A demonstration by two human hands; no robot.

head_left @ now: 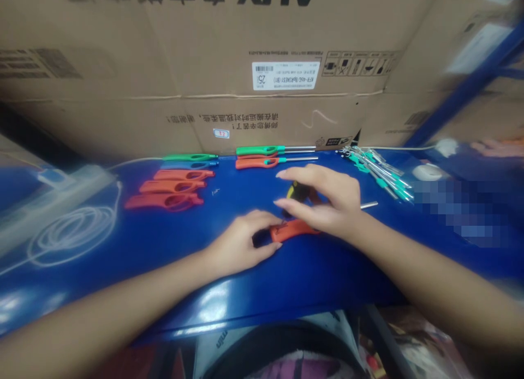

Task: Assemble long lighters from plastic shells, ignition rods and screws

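An orange long-nosed lighter (290, 230) lies on the blue table in front of me, its metal tube (369, 205) poking out past my right wrist. My left hand (241, 245) pinches the handle's left end between thumb and fingers. Just above the lighter, my right hand (331, 196) curls around a short black-and-yellow tool (298, 191) that looks like a screwdriver. Its thumb and forefinger point left, and the tool's tip is hidden. The right hand covers the middle of the lighter.
Red and orange lighter handles (172, 186) lie at left, with blue and green ones behind. Two lighters with tubes (256, 150) rest by the cardboard wall (164, 62). Several metal tubes with green fittings (379, 172) are piled right. A coiled white cable (73, 234) lies left.
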